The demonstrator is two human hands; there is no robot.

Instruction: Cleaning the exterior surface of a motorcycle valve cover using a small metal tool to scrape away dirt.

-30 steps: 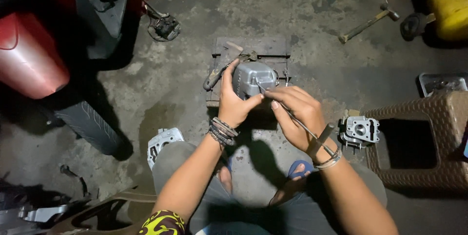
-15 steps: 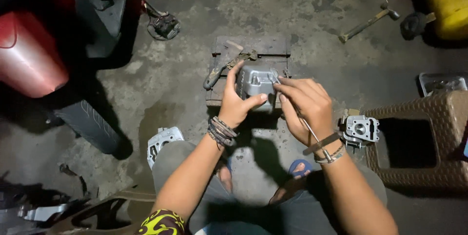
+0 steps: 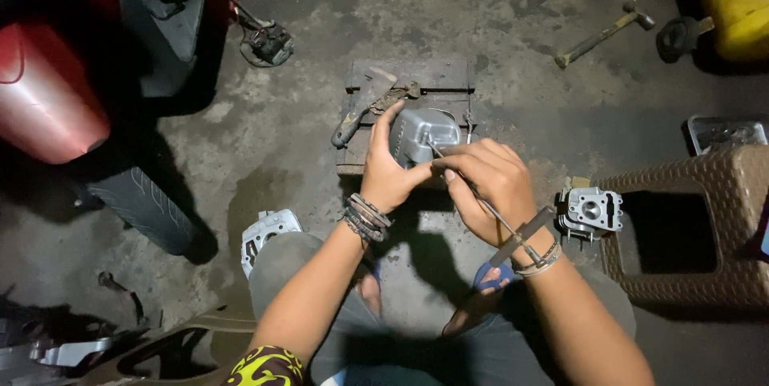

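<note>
Both hands meet over a small wooden block on the concrete floor (image 3: 264, 138): the left hand (image 3: 390, 171) is wrapped around the near side of a grey cast-metal engine cover (image 3: 420, 134), thumb up along its left edge, pinning it on the wooden block (image 3: 408, 75); the right hand (image 3: 489, 186) is pinched around a thin metal scraping tool (image 3: 497, 222), whose tip rests on the cover's face and whose flat handle runs back over the wrist. To do this well, the left hand probably needs to press the cover flat so it cannot rock, while the right keeps the tool at a low slant and works in short strokes, since a steep tip could gouge the soft metal or skid toward the holding fingers. Left of the work lie a red tank (image 3: 44, 98) and a dark tyre (image 3: 140, 206), and a pale metal casing (image 3: 268, 230) sits by the left knee. A rusty tool (image 3: 372, 106) lies on the block just beside the cover. Right of the hands stand a grey cylinder head (image 3: 591, 211) on the floor and a brown woven stool (image 3: 689, 226); a hammer (image 3: 601, 35) lies well apart. Compared with half a second earlier, the cover has been turned slightly and the right hand has shifted lower, with the tool tip now nearer the cover's middle.
</note>
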